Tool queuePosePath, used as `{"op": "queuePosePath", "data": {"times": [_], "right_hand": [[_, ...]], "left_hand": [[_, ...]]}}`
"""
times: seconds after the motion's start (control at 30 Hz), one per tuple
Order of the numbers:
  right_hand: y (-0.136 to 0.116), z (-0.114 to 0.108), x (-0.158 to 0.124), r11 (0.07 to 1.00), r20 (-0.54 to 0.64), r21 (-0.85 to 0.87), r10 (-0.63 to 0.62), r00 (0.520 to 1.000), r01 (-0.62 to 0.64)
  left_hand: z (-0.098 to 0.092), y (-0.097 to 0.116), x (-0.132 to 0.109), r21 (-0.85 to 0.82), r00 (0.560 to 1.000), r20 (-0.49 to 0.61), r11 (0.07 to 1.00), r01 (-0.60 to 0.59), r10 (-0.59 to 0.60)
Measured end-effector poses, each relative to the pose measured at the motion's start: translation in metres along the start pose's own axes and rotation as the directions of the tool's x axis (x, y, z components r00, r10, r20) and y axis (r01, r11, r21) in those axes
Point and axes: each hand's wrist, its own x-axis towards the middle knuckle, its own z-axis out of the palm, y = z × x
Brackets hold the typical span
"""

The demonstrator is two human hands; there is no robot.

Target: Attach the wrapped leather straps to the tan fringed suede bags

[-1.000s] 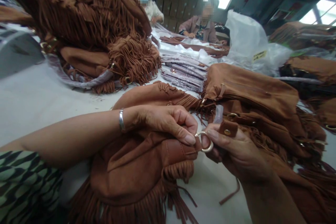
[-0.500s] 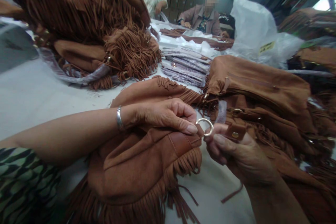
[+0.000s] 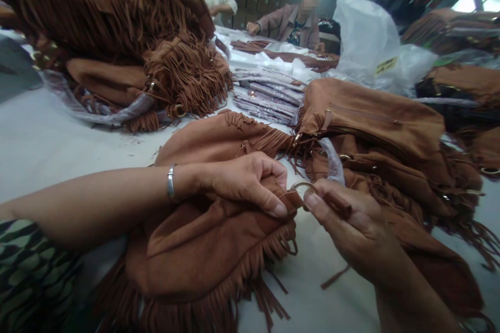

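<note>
A brown fringed suede bag (image 3: pixel 203 255) lies on the pale table in front of me. My left hand (image 3: pixel 250 182) pinches the bag's edge by a leather tab, thumb on top. Just to the right, a metal ring (image 3: pixel 302 184) passes through that tab. My right hand (image 3: pixel 347 218) is closed on the ring, its thumb against the lower part, and a brown leather strap end (image 3: pixel 338 204) sticks out between its fingers. Part of the ring is hidden behind the right fingers.
Fringed bags (image 3: pixel 117 21) are heaped at the left. More brown bags (image 3: pixel 371 109) lie at the right. Behind them are a stack of wrapped pieces (image 3: pixel 269 96) and clear plastic (image 3: pixel 367 31). Two people sit across the table (image 3: pixel 31 166).
My right hand has turned and moved onto the ring, now covering much of it. The strap end has tilted. The whole view has shifted slightly, and a person's arm at the back has moved left.
</note>
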Motion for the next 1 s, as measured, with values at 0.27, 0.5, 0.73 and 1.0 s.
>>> {"op": "queuePosePath", "data": {"times": [0.27, 0.5, 0.73, 1.0], "right_hand": [[0.007, 0.016, -0.004, 0.999, -0.138, 0.045, -0.02, 0.99, 0.027], [0.011, -0.004, -0.005, 0.999, 0.05, 0.035, -0.028, 0.998, 0.027], [0.01, -0.003, -0.001, 0.99, 0.103, 0.124, 0.059, 0.993, -0.072], [0.01, -0.008, 0.002, 0.987, 0.343, 0.11, 0.074, 0.937, -0.118]], "left_hand": [[-0.003, -0.015, 0.001, -0.113, 0.994, -0.058, 0.989, -0.095, 0.089], [0.001, -0.009, 0.0, -0.078, 0.998, -0.065, 0.996, -0.031, 0.026], [-0.004, -0.008, 0.001, 0.026, 0.998, 0.054, 0.999, -0.02, 0.018], [-0.007, -0.017, 0.006, 0.125, 0.941, 0.31, 0.987, 0.102, -0.136]]}}
